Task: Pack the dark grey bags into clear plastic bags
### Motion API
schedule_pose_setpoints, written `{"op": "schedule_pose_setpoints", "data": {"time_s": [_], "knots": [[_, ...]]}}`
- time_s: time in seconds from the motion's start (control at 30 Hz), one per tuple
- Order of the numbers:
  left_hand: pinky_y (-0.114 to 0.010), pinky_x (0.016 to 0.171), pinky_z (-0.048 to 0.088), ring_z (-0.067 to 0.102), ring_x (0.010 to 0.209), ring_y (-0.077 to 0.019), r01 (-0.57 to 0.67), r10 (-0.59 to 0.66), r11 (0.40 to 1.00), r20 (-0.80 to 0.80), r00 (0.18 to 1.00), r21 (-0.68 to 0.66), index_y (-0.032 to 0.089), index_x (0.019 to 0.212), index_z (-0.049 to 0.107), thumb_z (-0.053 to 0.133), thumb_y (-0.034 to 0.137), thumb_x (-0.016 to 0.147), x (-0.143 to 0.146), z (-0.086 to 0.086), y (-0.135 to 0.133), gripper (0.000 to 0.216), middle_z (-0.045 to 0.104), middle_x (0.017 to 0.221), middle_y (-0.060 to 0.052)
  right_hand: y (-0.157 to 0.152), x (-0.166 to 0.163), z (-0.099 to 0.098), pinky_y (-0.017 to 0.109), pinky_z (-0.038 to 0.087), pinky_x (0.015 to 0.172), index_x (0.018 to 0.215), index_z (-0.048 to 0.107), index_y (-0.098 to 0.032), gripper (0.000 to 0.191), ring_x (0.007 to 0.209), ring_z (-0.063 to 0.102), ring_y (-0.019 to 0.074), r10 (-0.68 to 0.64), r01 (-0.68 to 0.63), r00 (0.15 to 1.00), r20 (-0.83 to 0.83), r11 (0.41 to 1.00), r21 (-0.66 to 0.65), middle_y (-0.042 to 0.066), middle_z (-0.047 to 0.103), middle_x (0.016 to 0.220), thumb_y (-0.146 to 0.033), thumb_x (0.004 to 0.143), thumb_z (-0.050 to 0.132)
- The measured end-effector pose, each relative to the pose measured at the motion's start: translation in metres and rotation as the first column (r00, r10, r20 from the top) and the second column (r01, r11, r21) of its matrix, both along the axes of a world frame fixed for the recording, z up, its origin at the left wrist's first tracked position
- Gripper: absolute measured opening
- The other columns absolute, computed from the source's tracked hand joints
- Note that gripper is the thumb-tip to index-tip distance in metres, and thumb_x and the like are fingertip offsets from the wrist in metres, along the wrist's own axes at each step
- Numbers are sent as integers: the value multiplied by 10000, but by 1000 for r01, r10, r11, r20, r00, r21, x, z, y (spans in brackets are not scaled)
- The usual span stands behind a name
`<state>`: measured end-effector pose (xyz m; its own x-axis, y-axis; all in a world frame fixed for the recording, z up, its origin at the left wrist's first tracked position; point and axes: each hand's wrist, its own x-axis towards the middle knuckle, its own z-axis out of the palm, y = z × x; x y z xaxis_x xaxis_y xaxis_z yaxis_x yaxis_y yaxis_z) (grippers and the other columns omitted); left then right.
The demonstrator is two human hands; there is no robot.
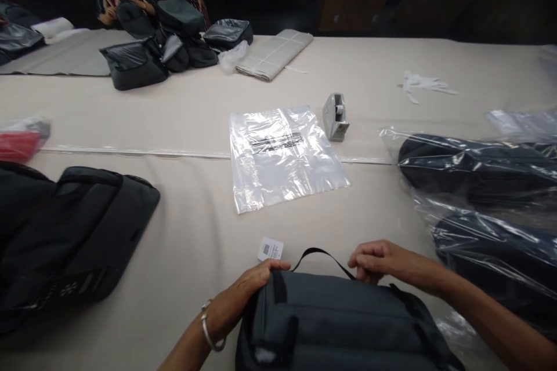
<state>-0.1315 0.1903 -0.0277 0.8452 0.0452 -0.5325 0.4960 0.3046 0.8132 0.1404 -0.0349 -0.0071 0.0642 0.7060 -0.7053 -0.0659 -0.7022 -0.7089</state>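
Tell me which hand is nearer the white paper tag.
Left. The left hand grips the bag just below the white paper tag; the right hand sits well to the tag's right.

We can read no word, brand or number anywhere. The clear plastic bag [285, 153] lying flat on the table [391, 87] carries a block of black printed lines, too blurred for us to make out. Nearer to us than that bag, a small white tag [270, 249] shows a square code and some fine print, also too small to read. Left of the bag, the dark backpack [82, 232] bears faint pale marks that we cannot decipher.
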Motion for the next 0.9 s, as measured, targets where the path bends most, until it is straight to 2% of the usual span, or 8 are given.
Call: {"op": "schedule_pose_setpoints", "data": {"time_s": [0.13, 0.23, 0.3, 0.37, 0.47, 0.7, 0.83, 0.9], "knots": [[-405, 1088, 346, 459, 1254, -292, 93, -99, 984, 32, 995, 154, 288, 1296, 531, 434, 585, 866, -2, 39, -2, 532, 543, 1339, -10, 37, 1, 14, 348, 504, 830, 1039, 704, -232, 302, 865, 634, 213, -79, -17, 941, 330, 960, 278, 52, 701, 967, -428, 836, 598], [-388, 1059, 374, 441, 1265, -312, 174, -180, 968, 19, 983, 183, 307, 1317, 508, 466, 627, 834, 1, 59, -5, 581, 511, 1376, 2, 71, -16, 24, 310, 511, 801, 1263, 597, -315, 454, 808, 631, 158, 36, -206, 927, 373, 881, 425, 20, 635, 1217, -241, 819, 539], [-389, 1031, 399, 461, 1238, -318, 222, -229, 962, 27, 973, 162, 293, 1323, 498, 469, 649, 823, 4, 64, -7, 615, 520, 1362, -13, 91, -24, 27, 267, 509, 750, 1302, 562, -342, 582, 759, 631, 126, 296, -420, 892, 342, 823, 383, 1, 591, 1300, -120, 768, 497], [-400, 1024, 403, 467, 1226, -321, 241, -248, 957, 26, 968, 161, 274, 1327, 490, 471, 671, 811, 7, 66, -9, 651, 519, 1357, -34, 104, -25, 23, 230, 491, 707, 1288, 585, -314, 643, 760, 632, 126, 581, -635, 771, 261, 734, 240, 11, 627, 1249, -56, 702, 533], [-413, 1044, 379, 465, 1232, -311, 230, -234, 955, 0, 972, 186, 281, 1321, 485, 462, 679, 811, 5, 63, -10, 648, 512, 1360, -40, 110, -12, 7, 205, 469, 695, 1317, 563, -255, 687, 827, 623, 145, 747, -743, 665, 17, 659, 115, 36, 649, 1194, -83, 658, 658], [-418, 1068, 373, 422, 1269, -346, 180, -169, 965, -69, 983, 192, 272, 1312, 502, 455, 707, 789, -6, 49, -4, 681, 505, 1374, -34, 73, 18, -24, 209, 419, 653, 1074, 719, -198, 406, 730, 567, 129, 716, -716, 698, 26, 698, -21, -30, 683, 800, -130, 679, 655], [-435, 1093, 352, 434, 1263, -361, 140, -133, 977, -51, 990, 158, 261, 1303, 520, 467, 718, 769, -7, 39, 1, 705, 519, 1361, -44, 47, 38, -30, 285, 419, 902, 877, 748, -177, 196, 1012, 606, 206, 490, -503, 861, 133, 859, 94, 38, 683, 1099, -230, 704, 672], [-451, 1093, 353, 446, 1254, -367, 133, -133, 986, -8, 991, 104, 241, 1320, 504, 466, 710, 773, -8, 31, 4, 721, 524, 1355, -66, 37, 49, -30, 322, 360, 1023, 967, 728, -199, 257, 1160, 552, 228, 345, -372, 924, 164, 911, 181, 48, 612, 1266, -235, 722, 658]]}}
